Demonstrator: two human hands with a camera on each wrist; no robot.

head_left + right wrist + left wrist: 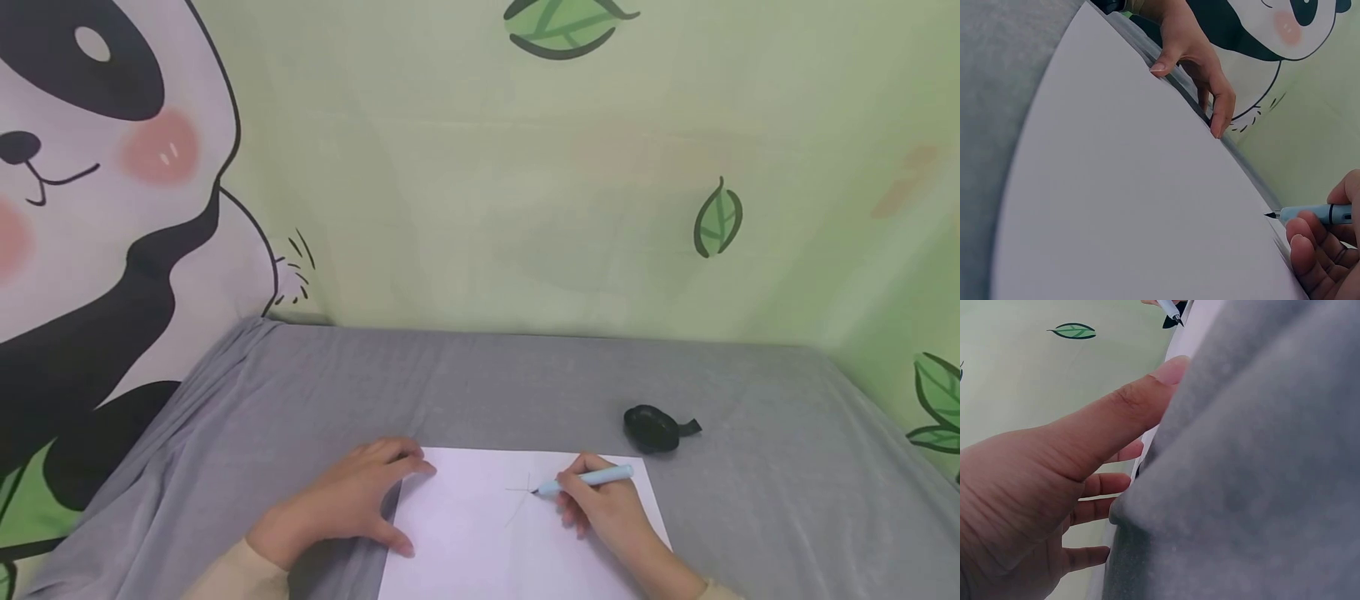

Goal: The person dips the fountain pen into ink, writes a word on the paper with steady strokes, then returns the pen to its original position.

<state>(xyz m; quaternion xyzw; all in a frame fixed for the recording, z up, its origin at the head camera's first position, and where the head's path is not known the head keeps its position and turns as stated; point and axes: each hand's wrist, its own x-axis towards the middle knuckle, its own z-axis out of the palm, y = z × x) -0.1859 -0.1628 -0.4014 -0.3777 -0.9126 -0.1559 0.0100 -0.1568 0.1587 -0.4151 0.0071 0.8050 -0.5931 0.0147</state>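
A sheet of white paper (457, 533) lies on the grey cloth, with a few thin crossing lines (517, 490) drawn on its upper part. My right hand (607, 500) pinches a light blue pen (603, 476), its dark tip at the lines. In the right wrist view the same pen (1310, 213) points left over the paper (1122, 156). At the paper's left edge my left hand (360, 492) rests with thumb and fingers spread, the thumb and a fingertip on the sheet. The left wrist view shows that hand (1054, 475) from the thumb side, its fingertips partly hidden by cloth.
A small black object (651, 428) with a short strap-like tail lies beyond the paper's upper right corner. Grey cloth (480, 383) covers the surface, with folds at the left. Behind it hangs a pale green backdrop (480, 208) printed with a panda and leaves.
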